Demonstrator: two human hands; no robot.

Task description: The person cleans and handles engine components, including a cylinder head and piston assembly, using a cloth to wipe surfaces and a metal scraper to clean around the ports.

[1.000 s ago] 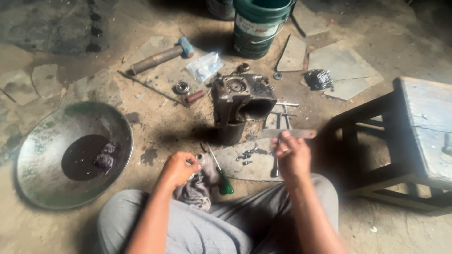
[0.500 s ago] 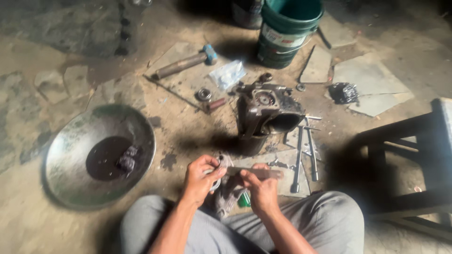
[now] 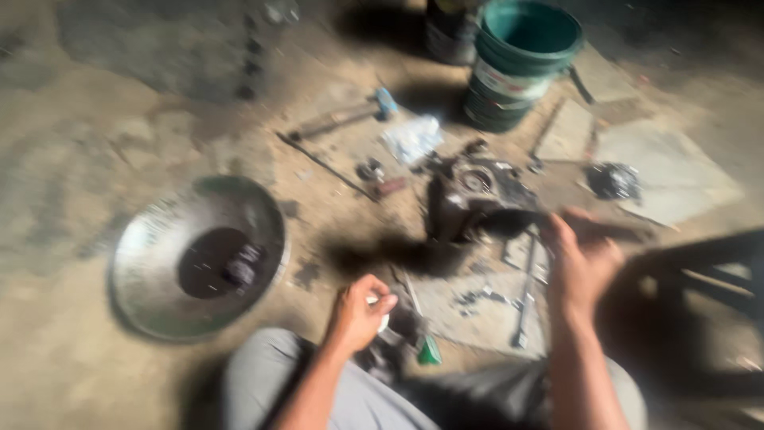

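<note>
The left hand (image 3: 360, 312) is curled closed around a small pale object (image 3: 380, 312), held just above a grey crumpled rag (image 3: 390, 350) at the knee. The right hand (image 3: 579, 263) reaches toward the dark metal engine block (image 3: 476, 199) on the dirt floor; blur hides whether its fingers are clamped on anything. A round metal pan (image 3: 147, 239) lies well apart at left, with bare floor between. A green plastic bucket (image 3: 521, 68) stands beyond the block

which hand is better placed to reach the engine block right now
Probably the right hand: it is raised right beside the engine block, while the left hand sits lower near the lap, closed on something small and pale.
</note>
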